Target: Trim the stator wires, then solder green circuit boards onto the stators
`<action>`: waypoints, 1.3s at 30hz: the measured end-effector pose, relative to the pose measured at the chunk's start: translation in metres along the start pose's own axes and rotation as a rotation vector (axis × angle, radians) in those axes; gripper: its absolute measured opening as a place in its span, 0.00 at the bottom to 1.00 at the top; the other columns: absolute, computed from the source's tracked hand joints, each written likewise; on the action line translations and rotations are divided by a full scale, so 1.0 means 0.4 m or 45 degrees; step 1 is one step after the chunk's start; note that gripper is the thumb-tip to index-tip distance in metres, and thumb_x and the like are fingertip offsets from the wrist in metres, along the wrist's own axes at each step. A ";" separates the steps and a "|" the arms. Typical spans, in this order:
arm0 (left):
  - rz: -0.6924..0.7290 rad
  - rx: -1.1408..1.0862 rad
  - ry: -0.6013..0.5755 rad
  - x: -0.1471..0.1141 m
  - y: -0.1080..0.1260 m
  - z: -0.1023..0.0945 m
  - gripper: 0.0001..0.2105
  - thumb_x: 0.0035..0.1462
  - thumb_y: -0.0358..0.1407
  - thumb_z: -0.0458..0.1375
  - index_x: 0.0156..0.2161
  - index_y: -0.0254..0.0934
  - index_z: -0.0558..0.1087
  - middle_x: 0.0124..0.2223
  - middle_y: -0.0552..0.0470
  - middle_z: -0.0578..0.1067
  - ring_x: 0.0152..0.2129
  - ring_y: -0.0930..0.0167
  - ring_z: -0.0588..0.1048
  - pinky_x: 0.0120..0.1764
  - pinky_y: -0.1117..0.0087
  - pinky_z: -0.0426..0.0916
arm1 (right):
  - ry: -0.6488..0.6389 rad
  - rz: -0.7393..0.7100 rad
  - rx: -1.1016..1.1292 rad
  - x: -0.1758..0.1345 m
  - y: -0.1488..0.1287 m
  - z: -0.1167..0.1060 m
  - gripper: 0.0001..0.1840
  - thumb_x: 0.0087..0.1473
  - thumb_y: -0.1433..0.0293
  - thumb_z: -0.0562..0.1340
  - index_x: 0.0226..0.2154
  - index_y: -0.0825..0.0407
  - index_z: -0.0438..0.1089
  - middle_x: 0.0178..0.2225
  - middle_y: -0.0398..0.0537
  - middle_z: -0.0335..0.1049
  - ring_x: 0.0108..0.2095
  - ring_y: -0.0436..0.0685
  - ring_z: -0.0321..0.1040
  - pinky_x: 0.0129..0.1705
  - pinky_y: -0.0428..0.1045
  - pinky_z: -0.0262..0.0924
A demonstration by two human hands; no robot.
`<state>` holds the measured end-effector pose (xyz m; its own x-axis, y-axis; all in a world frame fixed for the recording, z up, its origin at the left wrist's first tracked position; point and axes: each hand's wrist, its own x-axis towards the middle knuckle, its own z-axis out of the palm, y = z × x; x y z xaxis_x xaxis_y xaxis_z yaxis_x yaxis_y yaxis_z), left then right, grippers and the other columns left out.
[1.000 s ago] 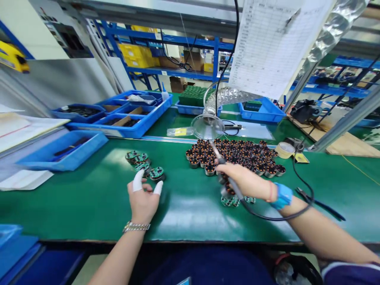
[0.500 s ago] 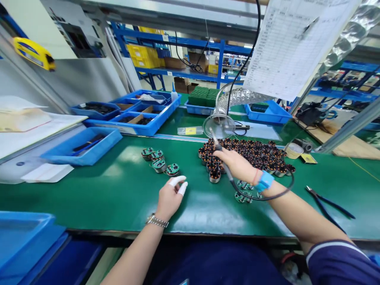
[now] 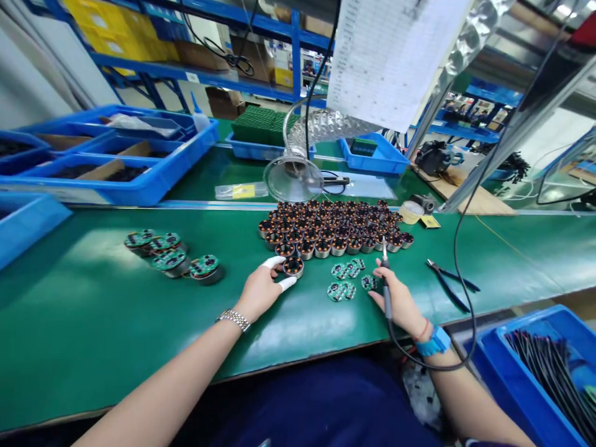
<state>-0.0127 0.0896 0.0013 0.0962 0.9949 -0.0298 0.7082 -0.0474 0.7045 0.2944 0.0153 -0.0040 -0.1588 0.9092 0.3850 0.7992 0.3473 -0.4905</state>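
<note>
My left hand point(image 3: 263, 287), white covers on thumb and forefinger, grips a small round motor point(image 3: 293, 267) with copper windings at the front of a close-packed group of such motors point(image 3: 326, 231). In my right hand point(image 3: 399, 304) is a soldering iron point(image 3: 387, 292), its tip pointing up and away from me. The fingertips of that hand are at a round green circuit board point(image 3: 369, 283); whether they pinch it I cannot tell. Several more circuit boards point(image 3: 341, 290) lie just left of it. Further left stand several motors topped with green boards point(image 3: 205, 268).
A clear fume hood point(image 3: 292, 180) on a silver duct hangs behind the motors. Pliers point(image 3: 449, 282) lie on the right of the green bench. Blue divided trays point(image 3: 158, 180) stand at back left; a blue bin point(image 3: 498, 366) of dark wires is at lower right. The iron's cable loops by my right wrist.
My view has turned right. My left hand has moved from near the board-topped motors to a bare motor. The right hand has drawn back with the soldering iron from above the motors to the loose boards.
</note>
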 end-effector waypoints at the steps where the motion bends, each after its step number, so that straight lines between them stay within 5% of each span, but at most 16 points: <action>1: -0.006 0.018 0.006 -0.001 0.001 0.004 0.29 0.44 0.45 0.59 0.51 0.33 0.65 0.40 0.45 0.74 0.34 0.65 0.72 0.38 0.65 0.67 | 0.009 -0.012 0.010 -0.002 -0.001 0.017 0.25 0.49 0.73 0.58 0.51 0.51 0.54 0.56 0.58 0.56 0.54 0.61 0.59 0.54 0.57 0.57; 5: -0.022 0.042 0.058 -0.007 -0.001 0.021 0.29 0.44 0.46 0.59 0.50 0.33 0.65 0.43 0.42 0.73 0.39 0.62 0.72 0.41 0.63 0.67 | 0.036 -0.050 0.026 -0.001 -0.020 0.048 0.24 0.49 0.74 0.57 0.50 0.50 0.57 0.52 0.54 0.61 0.53 0.58 0.61 0.53 0.54 0.58; 9: -0.028 -0.031 0.045 -0.028 -0.007 0.023 0.30 0.42 0.47 0.60 0.49 0.32 0.63 0.45 0.41 0.73 0.42 0.62 0.72 0.46 0.63 0.65 | 0.162 -0.020 -0.002 0.008 0.008 0.005 0.23 0.49 0.71 0.59 0.49 0.50 0.58 0.52 0.53 0.62 0.50 0.57 0.63 0.51 0.52 0.61; 14: 0.024 0.127 0.001 -0.091 -0.027 0.006 0.30 0.43 0.51 0.58 0.49 0.34 0.65 0.48 0.41 0.72 0.45 0.59 0.70 0.50 0.58 0.62 | 0.500 0.190 -0.099 0.093 0.168 -0.091 0.25 0.50 0.72 0.53 0.52 0.53 0.50 0.54 0.60 0.56 0.46 0.58 0.65 0.46 0.56 0.63; 20: -0.005 0.186 0.051 -0.166 -0.060 -0.001 0.33 0.39 0.54 0.58 0.46 0.31 0.66 0.45 0.39 0.72 0.44 0.57 0.70 0.49 0.57 0.63 | 0.417 0.224 -0.163 0.173 0.307 -0.119 0.27 0.44 0.72 0.54 0.50 0.50 0.57 0.40 0.50 0.68 0.38 0.56 0.68 0.43 0.54 0.64; 33: 0.102 0.129 -0.020 -0.186 -0.064 -0.027 0.26 0.46 0.47 0.58 0.48 0.36 0.67 0.47 0.44 0.72 0.45 0.61 0.70 0.50 0.59 0.64 | 0.395 0.206 -0.258 0.122 0.289 -0.119 0.27 0.45 0.71 0.56 0.51 0.50 0.57 0.48 0.54 0.62 0.37 0.57 0.67 0.44 0.58 0.62; 39: 0.132 0.077 0.019 -0.196 -0.055 -0.023 0.24 0.46 0.44 0.59 0.48 0.34 0.67 0.46 0.43 0.71 0.44 0.62 0.70 0.49 0.60 0.64 | 0.369 0.103 -0.176 0.104 0.159 -0.139 0.26 0.47 0.71 0.58 0.50 0.49 0.56 0.56 0.56 0.56 0.32 0.54 0.68 0.40 0.55 0.65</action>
<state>-0.0422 0.0134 -0.0053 0.1608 0.9856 0.0516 0.7359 -0.1546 0.6592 0.3710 0.0626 0.0243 0.0638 0.8225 0.5652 0.8768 0.2242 -0.4253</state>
